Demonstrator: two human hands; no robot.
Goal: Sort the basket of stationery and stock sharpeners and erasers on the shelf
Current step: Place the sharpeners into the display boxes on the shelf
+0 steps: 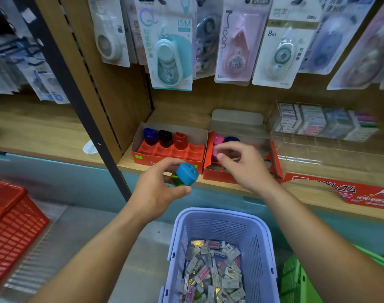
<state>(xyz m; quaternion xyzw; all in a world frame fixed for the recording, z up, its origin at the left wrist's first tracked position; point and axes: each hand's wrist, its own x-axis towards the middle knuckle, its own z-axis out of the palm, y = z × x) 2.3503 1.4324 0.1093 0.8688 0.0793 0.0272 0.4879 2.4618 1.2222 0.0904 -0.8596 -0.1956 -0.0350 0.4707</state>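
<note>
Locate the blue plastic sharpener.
Head view, centre-left: the blue plastic sharpener is gripped in the left hand, just in front of the left red cardboard tray, above the lilac plastic basket.

Beyond the left hand (pixel 156 186), the red tray's (pixel 146 160) front cups (pixel 179 151) sit open; hanging packs (pixel 171 51) overhead seemingly leave reaching room.

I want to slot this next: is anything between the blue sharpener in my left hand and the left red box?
Nothing visible. The blue sharpener is in front of the left red box, whose front slots are empty; the right hand is over the other box.
</note>
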